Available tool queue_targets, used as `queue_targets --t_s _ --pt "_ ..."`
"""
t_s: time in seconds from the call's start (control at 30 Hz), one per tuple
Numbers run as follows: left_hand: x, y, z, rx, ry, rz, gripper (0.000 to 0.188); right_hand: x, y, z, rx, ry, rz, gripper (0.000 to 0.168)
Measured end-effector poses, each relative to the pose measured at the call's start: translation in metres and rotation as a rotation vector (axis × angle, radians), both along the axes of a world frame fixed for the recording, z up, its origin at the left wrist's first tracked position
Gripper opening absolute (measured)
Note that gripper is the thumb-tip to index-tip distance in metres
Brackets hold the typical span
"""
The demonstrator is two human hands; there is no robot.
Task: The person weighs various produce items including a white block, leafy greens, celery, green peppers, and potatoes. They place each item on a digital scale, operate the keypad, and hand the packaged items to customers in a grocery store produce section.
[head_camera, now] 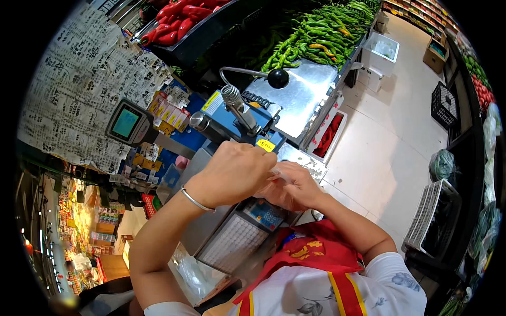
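Note:
Both of my hands are together over the weighing scale, just in front of a blue bag-sealing machine (257, 118). My left hand (237, 170), a silver bangle at its wrist, is closed at the gathered top of a thin clear plastic bag (276, 193). On the other side, my right hand (304, 185) grips the same bag. Its contents are hard to make out. The scale's keypad (241, 237) lies below the hands. A metal lever with a black ball knob (278, 78) rises from the sealing machine.
The scale's display (125, 121) stands on a post at left, before a board of handwritten sheets (87, 83). Green chillies (324, 35) and red peppers (182, 19) fill displays ahead. Crates, including a black crate (444, 105), line the aisle floor (379, 126) at right.

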State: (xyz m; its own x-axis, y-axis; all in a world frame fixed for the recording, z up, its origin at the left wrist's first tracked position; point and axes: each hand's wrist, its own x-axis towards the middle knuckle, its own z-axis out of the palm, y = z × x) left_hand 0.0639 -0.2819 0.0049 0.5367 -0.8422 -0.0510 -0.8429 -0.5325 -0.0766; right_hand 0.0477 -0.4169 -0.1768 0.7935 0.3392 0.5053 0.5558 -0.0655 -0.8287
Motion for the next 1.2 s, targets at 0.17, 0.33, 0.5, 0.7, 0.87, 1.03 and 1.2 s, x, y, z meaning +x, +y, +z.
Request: queue_targets --t_s 0.17,0.33,0.5,0.7,0.87,1.03,1.2 --pt "0.015 -0.008 -0.031 -0.088 0.225 0.191 0.019 0.024 -0.024 -0.019 -0.071 -0.072 -0.036 0.042" --pt "0.039 -0.012 -0.067 -0.215 0.368 0.246 0.022 0.047 -0.046 -0.029 -0.077 -0.006 -0.024 0.035" --pt "0.063 -0.026 -0.064 -0.182 0.228 0.325 0.021 0.086 -0.052 -0.039 -0.115 0.229 0.024 0.024" --pt "0.074 -0.025 -0.064 -0.248 0.165 0.423 0.017 0.133 -0.037 -0.053 -0.016 0.323 0.239 0.019" --pt "0.069 -0.007 -0.076 -0.179 0.001 0.443 0.015 0.158 -0.013 -0.061 -0.077 0.559 0.506 0.029" --pt "0.058 0.025 -0.094 -0.22 -0.166 0.435 0.012 0.155 0.005 -0.048 -0.172 0.213 0.483 0.024" --pt "0.043 0.036 -0.123 -0.671 -0.046 0.627 0.009 0.152 -0.002 -0.047 -0.229 0.017 0.374 0.026"
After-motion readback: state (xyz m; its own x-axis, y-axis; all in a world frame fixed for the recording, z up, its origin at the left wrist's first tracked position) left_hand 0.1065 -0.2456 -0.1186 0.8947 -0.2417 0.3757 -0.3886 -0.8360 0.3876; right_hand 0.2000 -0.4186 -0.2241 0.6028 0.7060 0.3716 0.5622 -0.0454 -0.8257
